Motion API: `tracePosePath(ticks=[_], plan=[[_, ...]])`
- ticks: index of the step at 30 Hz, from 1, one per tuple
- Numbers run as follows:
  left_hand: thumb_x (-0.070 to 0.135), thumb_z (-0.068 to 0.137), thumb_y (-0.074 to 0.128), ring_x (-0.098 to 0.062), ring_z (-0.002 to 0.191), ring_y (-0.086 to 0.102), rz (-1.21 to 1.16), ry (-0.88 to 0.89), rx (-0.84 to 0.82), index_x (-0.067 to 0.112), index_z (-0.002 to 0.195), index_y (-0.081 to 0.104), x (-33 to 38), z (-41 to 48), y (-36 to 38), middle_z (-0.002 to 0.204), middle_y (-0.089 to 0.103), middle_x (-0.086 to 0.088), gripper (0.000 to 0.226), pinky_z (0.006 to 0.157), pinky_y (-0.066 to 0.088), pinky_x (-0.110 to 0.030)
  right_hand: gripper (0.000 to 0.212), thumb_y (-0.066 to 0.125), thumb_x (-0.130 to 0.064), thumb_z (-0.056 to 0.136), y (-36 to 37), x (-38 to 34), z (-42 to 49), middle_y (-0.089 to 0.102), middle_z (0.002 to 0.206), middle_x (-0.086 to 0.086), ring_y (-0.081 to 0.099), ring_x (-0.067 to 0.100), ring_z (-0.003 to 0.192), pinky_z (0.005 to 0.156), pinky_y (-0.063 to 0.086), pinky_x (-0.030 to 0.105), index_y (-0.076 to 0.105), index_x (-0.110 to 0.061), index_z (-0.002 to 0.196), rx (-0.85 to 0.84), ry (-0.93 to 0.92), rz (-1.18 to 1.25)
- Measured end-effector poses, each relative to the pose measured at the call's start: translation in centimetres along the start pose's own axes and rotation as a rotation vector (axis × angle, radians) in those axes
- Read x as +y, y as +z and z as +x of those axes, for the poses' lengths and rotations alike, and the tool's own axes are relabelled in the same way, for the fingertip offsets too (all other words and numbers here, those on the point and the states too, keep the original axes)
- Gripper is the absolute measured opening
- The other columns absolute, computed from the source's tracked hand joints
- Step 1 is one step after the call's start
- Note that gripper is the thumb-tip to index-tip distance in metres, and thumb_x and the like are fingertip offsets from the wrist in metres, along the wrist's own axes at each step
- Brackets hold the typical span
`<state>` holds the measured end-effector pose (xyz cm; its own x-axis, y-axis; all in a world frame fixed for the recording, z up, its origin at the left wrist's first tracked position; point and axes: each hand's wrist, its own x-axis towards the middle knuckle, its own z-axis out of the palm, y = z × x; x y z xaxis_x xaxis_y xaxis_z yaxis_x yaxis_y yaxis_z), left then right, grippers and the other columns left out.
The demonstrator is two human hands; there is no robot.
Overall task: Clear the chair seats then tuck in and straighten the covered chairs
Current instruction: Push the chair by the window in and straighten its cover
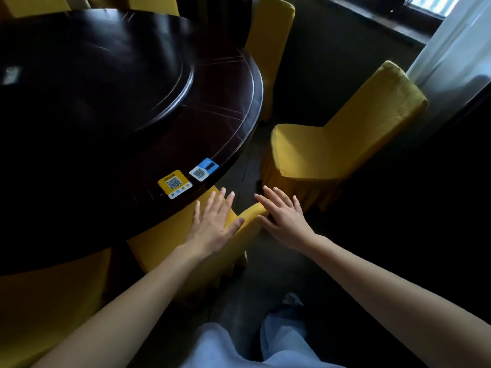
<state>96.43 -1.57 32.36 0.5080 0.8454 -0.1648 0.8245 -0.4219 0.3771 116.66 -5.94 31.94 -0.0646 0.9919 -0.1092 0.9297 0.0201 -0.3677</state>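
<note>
Dark round table [111,102] fills the upper left. Left hand [212,224] lies flat, fingers spread, on the tucked yellow covered chair [186,251]. Right hand [285,221], open, touches its backrest edge. Second covered chair [326,152] stands beyond the right hand, untucked.

Both arms are extended forward; the left hand [212,224] and right hand [285,217] are held flat, fingers spread.

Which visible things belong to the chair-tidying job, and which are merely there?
Job:
left hand
right hand
near covered chair
pulled-out covered chair
far covered chair

Merely there:
round table
turntable
yellow QR sticker
blue QR sticker
curtain
</note>
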Motion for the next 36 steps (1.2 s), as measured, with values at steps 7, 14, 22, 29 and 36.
tracePosePath(ticks=[7,14,22,29,36], plan=[[0.068,0.081,0.008,-0.016,0.144,-0.018,0.048,0.071,-0.05,0.03,0.15,-0.005,7.2,6.2,0.8,0.158,-0.016,0.003,0.08,0.114,-0.013,-0.047,0.061,0.033,-0.055,0.097,-3.4,7.2,-0.5,-0.004,0.161,-0.008,-0.012,0.014,0.147,0.116,-0.005,0.05,0.01,-0.037,0.151,0.012,0.098,0.012],[0.06,0.092,0.022,-0.014,0.144,-0.02,0.037,0.167,-0.081,0.029,0.15,-0.003,15.6,12.7,2.4,0.159,-0.014,0.004,0.07,0.116,-0.013,-0.047,0.062,0.031,-0.056,0.096,-7.7,16.1,-1.6,-0.004,0.161,-0.008,-0.011,0.014,0.147,0.117,-0.002,0.051,0.009,-0.038,0.151,0.012,0.182,-0.005],[0.068,0.083,0.011,-0.014,0.144,-0.021,0.052,0.239,-0.087,0.03,0.15,-0.005,23.8,19.4,4.4,0.159,-0.015,0.005,0.078,0.116,-0.012,-0.049,0.062,0.032,-0.054,0.097,-11.8,25.6,-2.0,-0.003,0.161,-0.006,-0.01,0.015,0.147,0.117,-0.002,0.052,0.01,-0.035,0.151,0.039,0.245,-0.009],[0.062,0.091,0.02,-0.013,0.142,-0.024,0.068,0.274,-0.097,0.031,0.15,-0.006,29.0,23.9,5.1,0.157,-0.02,0.006,0.071,0.115,-0.015,-0.047,0.063,0.031,-0.056,0.096,-14.6,31.2,-1.9,-0.006,0.161,-0.007,-0.012,0.015,0.147,0.116,-0.003,0.052,0.008,-0.036,0.151,0.077,0.297,0.003],[0.066,0.086,0.014,-0.013,0.142,-0.025,0.112,0.327,-0.109,0.032,0.15,-0.006,32.5,28.9,5.4,0.157,-0.021,0.006,0.074,0.113,-0.016,-0.047,0.064,0.03,-0.058,0.096,-16.1,35.4,-0.5,-0.008,0.161,-0.007,-0.014,0.015,0.147,0.115,-0.006,0.053,0.006,-0.036,0.151,0.077,0.339,-0.003]])
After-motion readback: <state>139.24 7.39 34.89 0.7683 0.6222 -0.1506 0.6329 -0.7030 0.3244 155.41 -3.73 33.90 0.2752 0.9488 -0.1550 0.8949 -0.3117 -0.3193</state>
